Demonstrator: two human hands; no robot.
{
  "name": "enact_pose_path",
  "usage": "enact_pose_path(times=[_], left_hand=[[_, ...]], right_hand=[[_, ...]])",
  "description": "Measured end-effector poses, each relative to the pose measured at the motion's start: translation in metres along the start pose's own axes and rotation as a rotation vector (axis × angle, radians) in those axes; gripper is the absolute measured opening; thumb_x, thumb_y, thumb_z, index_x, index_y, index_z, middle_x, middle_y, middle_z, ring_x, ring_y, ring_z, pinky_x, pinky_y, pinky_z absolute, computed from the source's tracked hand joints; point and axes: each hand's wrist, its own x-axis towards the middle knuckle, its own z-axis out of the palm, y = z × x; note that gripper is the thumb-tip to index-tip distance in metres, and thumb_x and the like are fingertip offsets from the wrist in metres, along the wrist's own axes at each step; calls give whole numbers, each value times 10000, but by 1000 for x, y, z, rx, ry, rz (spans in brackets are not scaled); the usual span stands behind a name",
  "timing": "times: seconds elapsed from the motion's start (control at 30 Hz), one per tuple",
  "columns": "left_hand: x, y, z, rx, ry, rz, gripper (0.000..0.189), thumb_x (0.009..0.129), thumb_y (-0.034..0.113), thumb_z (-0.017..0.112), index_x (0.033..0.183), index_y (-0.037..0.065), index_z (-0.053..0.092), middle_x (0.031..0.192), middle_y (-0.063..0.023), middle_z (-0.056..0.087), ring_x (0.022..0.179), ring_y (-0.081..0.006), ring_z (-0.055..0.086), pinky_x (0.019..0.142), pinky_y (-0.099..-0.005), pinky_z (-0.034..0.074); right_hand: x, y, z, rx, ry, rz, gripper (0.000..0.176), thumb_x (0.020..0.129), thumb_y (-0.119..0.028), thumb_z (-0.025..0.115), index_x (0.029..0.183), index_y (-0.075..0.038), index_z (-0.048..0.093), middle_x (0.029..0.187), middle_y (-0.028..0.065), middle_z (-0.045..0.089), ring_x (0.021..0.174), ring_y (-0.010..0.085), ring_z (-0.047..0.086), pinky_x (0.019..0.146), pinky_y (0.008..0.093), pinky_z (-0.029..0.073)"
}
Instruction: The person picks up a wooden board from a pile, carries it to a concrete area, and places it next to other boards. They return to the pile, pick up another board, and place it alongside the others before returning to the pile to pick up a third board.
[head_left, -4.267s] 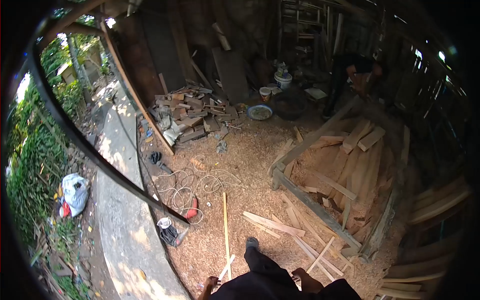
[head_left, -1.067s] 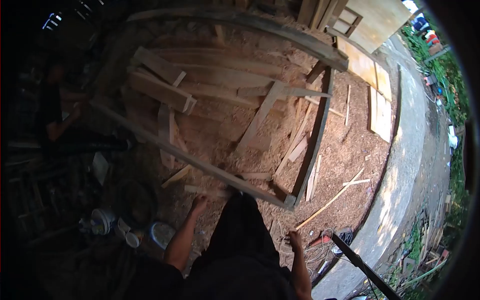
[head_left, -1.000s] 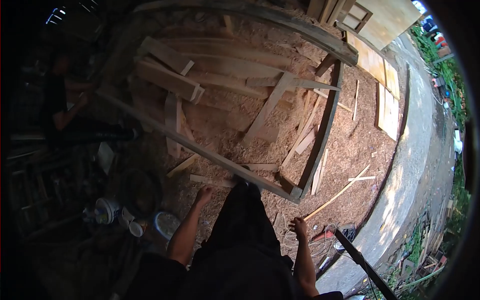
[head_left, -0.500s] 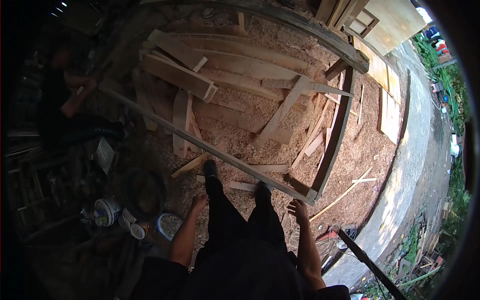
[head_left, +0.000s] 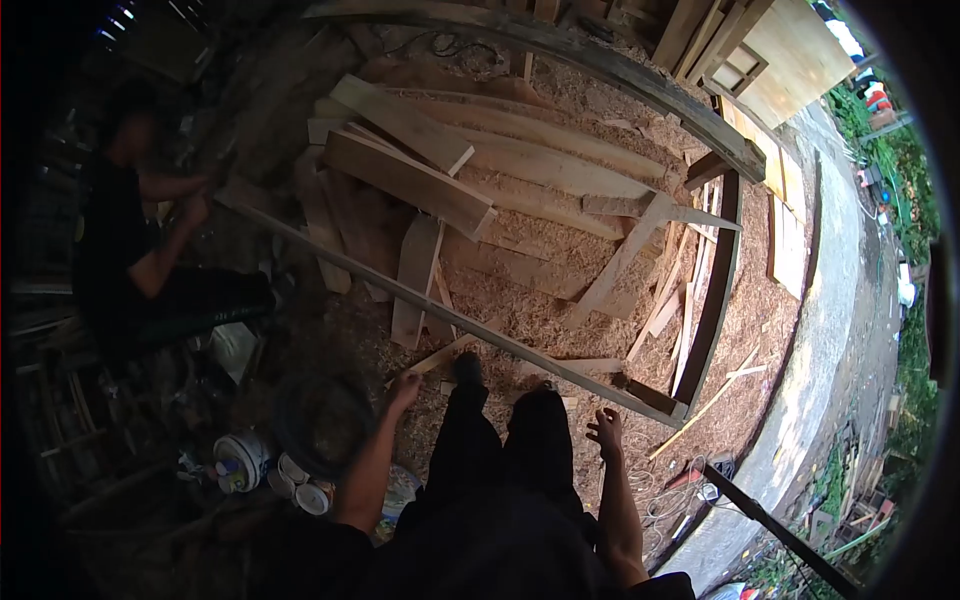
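Fingers (head_left: 594, 433) are kinda loosely spread on the right hand (head_left: 609, 438), seemingly curled on the left hand (head_left: 403, 389), and with the wooden frame (head_left: 490, 333) just ahead of the shoes (head_left: 467, 368), a toe could be caught if steps aren't watched.

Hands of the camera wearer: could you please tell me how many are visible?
2: the left hand, loosely curled, left of the legs; the right hand, open, right of them, below the wooden beam in the picture.

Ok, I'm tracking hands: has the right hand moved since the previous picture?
Yes, leftward: the right hand is now farther left of the wooden frame's near corner.
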Motion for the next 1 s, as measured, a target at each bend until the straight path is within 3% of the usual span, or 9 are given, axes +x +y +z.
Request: enact_pose_path(times=[0.27,0.33,0.37,0.4,0.47,0.57,0.8,0.87,1.0], left_hand=[[4,30,-45,-32,77,-76,189,875,211,445,961,43,464,769,-54,535,583,-108,504,508,-242,422],[5,56,-51,-138,75,-6,197,875,224,448,961,48,475,771,-51,535,590,-105,501,519,-240,422],[-4,71,-53,-25,74,-31,207,870,226,461,945,35,486,779,-51,542,598,-108,508,540,-241,428],[5,64,-60,-20,79,-37,207,870,226,461,945,35,486,779,-51,542,598,-108,508,540,-241,428],[43,43,-75,154,-17,130,208,866,223,472,933,27,495,790,-56,551,621,-111,520,576,-257,441],[22,94,-89,79,0,121,213,869,220,466,947,24,500,809,-66,562,653,-125,535,620,-280,450],[74,92,-171,153,-27,228,206,877,199,451,967,20,502,839,-79,569,660,-139,551,633,-290,457],[85,90,-199,133,-87,229,199,877,187,450,969,18,500,832,-86,570,653,-140,553,631,-288,459],[103,74,-260,173,-187,224,168,859,177,478,946,36,507,814,-64,580,611,-114,551,559,-272,447]], right_hand=[[23,-14,54,16,-4,-21,470,805,-256,541,1179,-44,351,993,136,498,797,235,572,585,345,489],[36,-34,78,-2,6,15,451,798,-245,544,1162,-40,376,982,134,511,788,239,575,590,350,487],[39,-39,88,1,11,-30,436,794,-246,538,1148,-35,396,967,128,527,780,228,574,599,342,485],[37,-46,97,3,5,-22,436,794,-246,538,1148,-35,396,967,128,527,780,228,574,599,342,485],[35,-67,114,-10,-15,-64,434,795,-256,531,1145,-34,401,976,125,537,769,216,575,598,332,484],[42,-78,143,-36,-48,-115,411,803,-256,517,1136,-40,413,958,117,557,766,202,577,588,315,473],[35,-89,214,-37,0,-182,396,805,-270,516,1110,-24,450,901,121,572,746,188,591,531,285,447],[31,-79,239,3,39,-239,383,823,-296,512,1106,-49,440,890,84,566,726,187,584,558,295,450],[-10,-62,299,91,129,-192,384,820,-296,520,1096,-41,440,906,99,557,713,185,578,541,313,464]])
